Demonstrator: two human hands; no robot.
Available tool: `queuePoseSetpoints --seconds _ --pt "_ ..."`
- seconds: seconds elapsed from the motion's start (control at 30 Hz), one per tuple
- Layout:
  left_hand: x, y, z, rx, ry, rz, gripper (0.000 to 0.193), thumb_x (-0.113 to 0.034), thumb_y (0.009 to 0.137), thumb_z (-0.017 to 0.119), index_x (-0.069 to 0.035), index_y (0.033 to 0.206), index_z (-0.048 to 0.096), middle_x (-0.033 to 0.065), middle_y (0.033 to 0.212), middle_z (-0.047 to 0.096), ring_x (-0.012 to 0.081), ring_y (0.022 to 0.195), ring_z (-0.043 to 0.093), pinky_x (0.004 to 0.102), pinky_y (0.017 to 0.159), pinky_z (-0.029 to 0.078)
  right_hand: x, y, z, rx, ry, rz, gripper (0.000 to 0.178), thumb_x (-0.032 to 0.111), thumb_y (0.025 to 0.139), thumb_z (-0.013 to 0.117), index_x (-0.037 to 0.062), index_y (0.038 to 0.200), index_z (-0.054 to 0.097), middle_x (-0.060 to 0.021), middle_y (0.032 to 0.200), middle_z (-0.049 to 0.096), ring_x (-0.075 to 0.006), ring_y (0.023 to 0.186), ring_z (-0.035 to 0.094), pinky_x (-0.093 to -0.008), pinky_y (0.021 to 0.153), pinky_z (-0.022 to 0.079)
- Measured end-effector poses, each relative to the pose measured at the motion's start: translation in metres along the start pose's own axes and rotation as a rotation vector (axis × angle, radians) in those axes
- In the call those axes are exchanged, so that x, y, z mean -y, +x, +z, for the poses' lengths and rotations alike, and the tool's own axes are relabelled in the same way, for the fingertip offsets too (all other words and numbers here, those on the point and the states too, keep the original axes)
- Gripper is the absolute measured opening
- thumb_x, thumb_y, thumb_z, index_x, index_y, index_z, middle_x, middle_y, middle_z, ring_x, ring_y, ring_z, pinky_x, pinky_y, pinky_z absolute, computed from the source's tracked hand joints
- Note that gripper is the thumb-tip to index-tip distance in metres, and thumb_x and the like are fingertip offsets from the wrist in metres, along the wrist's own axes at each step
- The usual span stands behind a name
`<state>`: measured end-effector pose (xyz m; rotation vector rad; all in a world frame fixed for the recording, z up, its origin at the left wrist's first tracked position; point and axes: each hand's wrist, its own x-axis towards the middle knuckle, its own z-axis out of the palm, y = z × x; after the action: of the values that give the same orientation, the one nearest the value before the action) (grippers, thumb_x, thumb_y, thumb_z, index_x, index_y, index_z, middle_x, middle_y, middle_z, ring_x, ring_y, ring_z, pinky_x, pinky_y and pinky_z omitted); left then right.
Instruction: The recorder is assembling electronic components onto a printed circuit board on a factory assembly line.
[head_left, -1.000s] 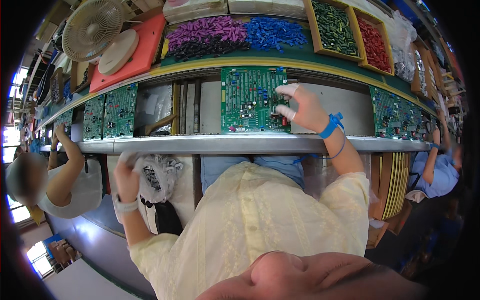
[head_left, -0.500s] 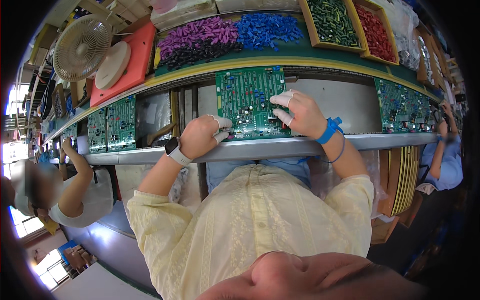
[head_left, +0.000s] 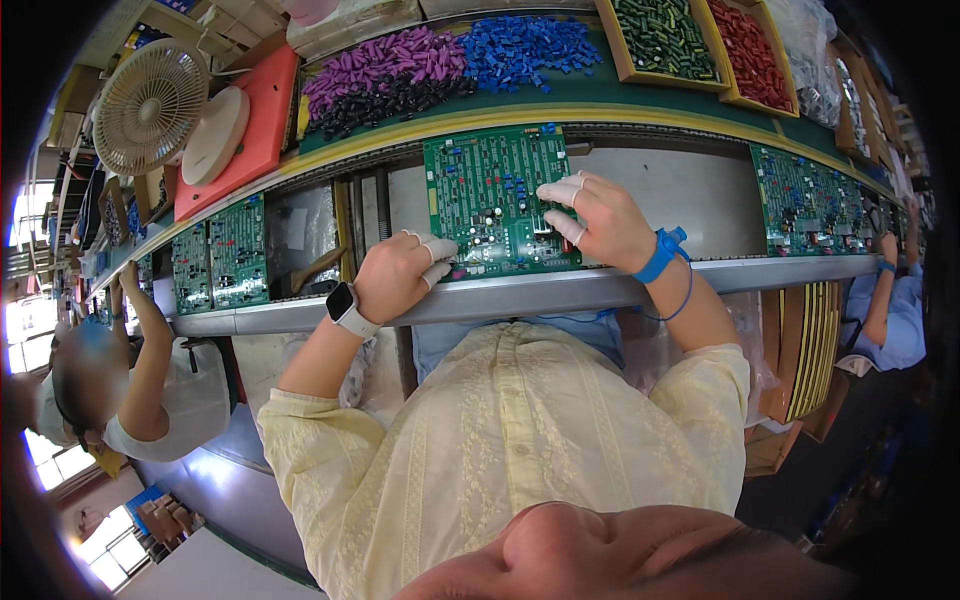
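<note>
Green flat circuit board (head_left: pixel 478 190), bumpy-textured, upper centre of frame; left hand (head_left: pixel 397 272) at lower-left corner, right hand (head_left: pixel 608 222) at right edge, can't tell if either clamps.

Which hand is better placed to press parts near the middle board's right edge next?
Probably the right hand: its thumb and fingers are over that side of the green circuit board, while the left hand is at the lower-left corner.
</note>
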<state>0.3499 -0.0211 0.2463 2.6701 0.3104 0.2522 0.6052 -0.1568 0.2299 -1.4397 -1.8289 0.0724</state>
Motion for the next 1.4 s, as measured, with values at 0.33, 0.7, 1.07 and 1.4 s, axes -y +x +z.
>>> queuePoseSetpoints --seconds 0.33,0.7,1.07,1.4 --pt "0.002 -0.003 0.005 -0.049 0.027 0.056 0.02 -0.01 0.072 0.064 -0.009 0.091 0.062 0.0078 0.076 0.06 0.0264 0.073 0.057 0.037 0.065 0.048 0.001 0.003 -0.001 0.004 0.001 0.016 0.024 0.011 0.073 0.066 0.0056 0.096 0.061 -0.0097 0.084 0.062 -0.0269 0.076 0.057 -0.0352 0.067 0.048" --pt "0.029 0.01 -0.035 -0.125 -0.186 0.027 0.031 -0.018 0.078 0.062 -0.01 0.108 0.061 0.013 0.082 0.06 0.0305 0.076 0.057 0.0385 0.069 0.047 0.027 0.087 -0.035 0.196 -0.035 -0.019 0.022 0.008 0.075 0.064 0.0047 0.097 0.06 -0.0121 0.095 0.061 -0.0296 0.088 0.058 -0.036 0.077 0.047" --pt "0.096 0.012 -0.011 -0.385 -0.024 0.066 0.027 -0.022 0.078 0.061 -0.012 0.103 0.06 0.0095 0.08 0.062 0.0273 0.075 0.06 0.0375 0.062 0.049 -0.131 0.341 0.021 0.246 -0.431 0.377 0.026 0.011 0.078 0.05 0.0104 0.098 0.065 -0.0184 0.093 0.063 -0.034 0.09 0.059 -0.042 0.081 0.046" --pt "0.091 0.016 -0.002 -0.303 -0.062 0.098 0.031 -0.025 0.078 0.061 -0.014 0.106 0.059 0.0053 0.068 0.054 0.0237 0.064 0.057 0.0364 0.054 0.046 -0.272 0.43 0.057 0.141 -0.639 0.197 0.028 0.024 0.079 0.053 0.0043 0.097 0.063 -0.0235 0.097 0.06 -0.0407 0.095 0.056 -0.0473 0.081 0.044"
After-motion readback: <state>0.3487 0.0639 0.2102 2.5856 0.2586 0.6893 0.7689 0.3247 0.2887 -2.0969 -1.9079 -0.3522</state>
